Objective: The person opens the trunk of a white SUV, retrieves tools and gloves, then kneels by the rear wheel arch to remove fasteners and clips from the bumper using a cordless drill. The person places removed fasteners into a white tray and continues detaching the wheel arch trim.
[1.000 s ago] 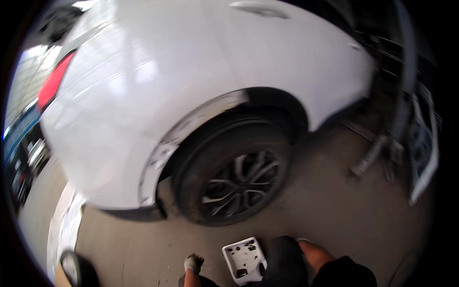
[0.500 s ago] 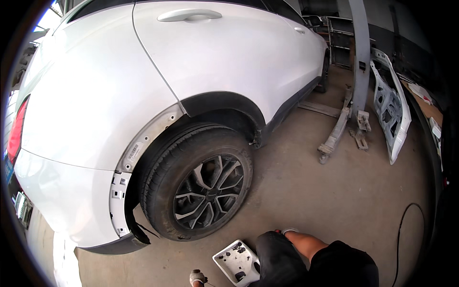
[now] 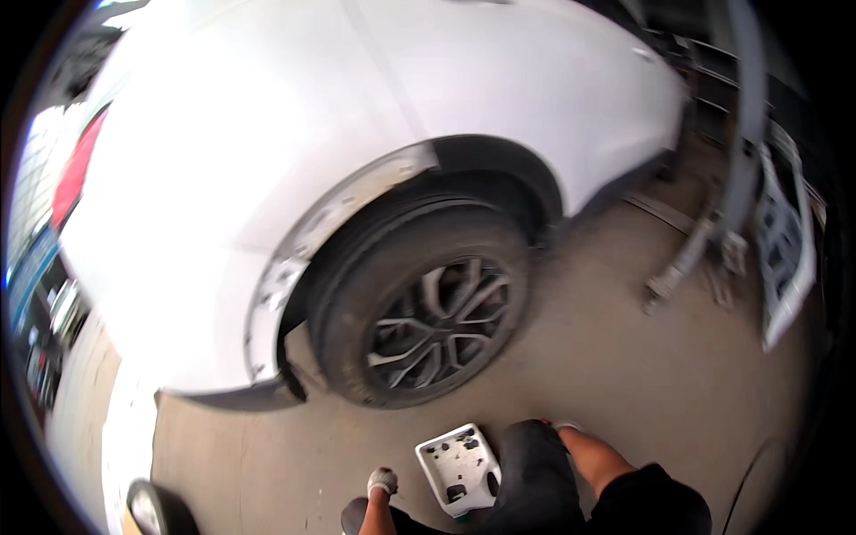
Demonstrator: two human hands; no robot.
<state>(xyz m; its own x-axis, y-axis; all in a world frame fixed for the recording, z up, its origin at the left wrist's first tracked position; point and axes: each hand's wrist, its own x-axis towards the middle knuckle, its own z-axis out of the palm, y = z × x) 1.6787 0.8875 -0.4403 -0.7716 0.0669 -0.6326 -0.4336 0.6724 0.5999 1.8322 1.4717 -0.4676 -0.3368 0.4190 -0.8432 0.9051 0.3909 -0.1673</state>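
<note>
My left hand [image 3: 382, 481], in a pale knit glove, is beside my left knee, left of a white plastic tray [image 3: 433, 480]. Its fingers are curled; a dark bit shows at them, too blurred to name. Small black pieces like clips lie scattered in the tray. My right hand [image 3: 565, 426], also gloved, is at my right knee, its fingers hidden. Neither hand touches the white car [image 3: 223, 178] beyond. The rear wheel [image 3: 441, 330] stands in an arch whose rear part shows a bare strip [image 3: 357, 198] with holes, while black trim [image 3: 499, 156] covers its front part.
A grey lift post [image 3: 747, 116] with low arms [image 3: 682, 267] stands at the right. Beside it leans a detached white panel [image 3: 785, 241]. A dark cable [image 3: 744, 477] lies at lower right. A round dark-rimmed object [image 3: 156, 508] is at lower left, near a white sheet [image 3: 129, 437].
The view has turned, so the car and wheel sit further right and are blurred. My left hand has come up nearer my knee; my left knee and the round object have come into view.
</note>
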